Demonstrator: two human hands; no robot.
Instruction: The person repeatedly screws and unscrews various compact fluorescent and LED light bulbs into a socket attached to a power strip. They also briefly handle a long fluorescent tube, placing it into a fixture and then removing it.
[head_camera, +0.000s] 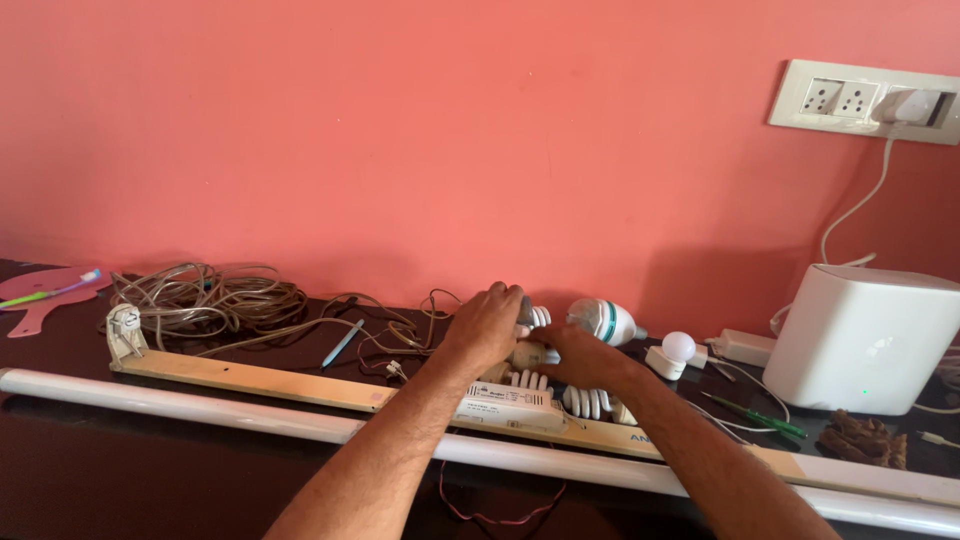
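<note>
Both hands work at the middle of the dark countertop, in a cluster of bulbs. The left hand is clamped over a spiral CFL bulb, fingers wrapped on its upper end; only the white coils stick out at its 3 o'clock. The right hand reaches in from 4 o'clock and closes on that bulb's base; fingers are mostly hidden, so how tight is unclear. Looks like one hand steadies while the other works the lower end.

More spiral bulbs lie just below the hands, touching the white ballast box on the long wooden batten. A fluorescent tube runs parallel in front of it, at 6 o'clock. At the hands' 3 o'clock: a clear-domed bulb, then a small round night lamp. A wire tangle sits at 9 o'clock, a blue pen nearer. A white box device and green screwdrivers sit far right, with a wall socket above.
</note>
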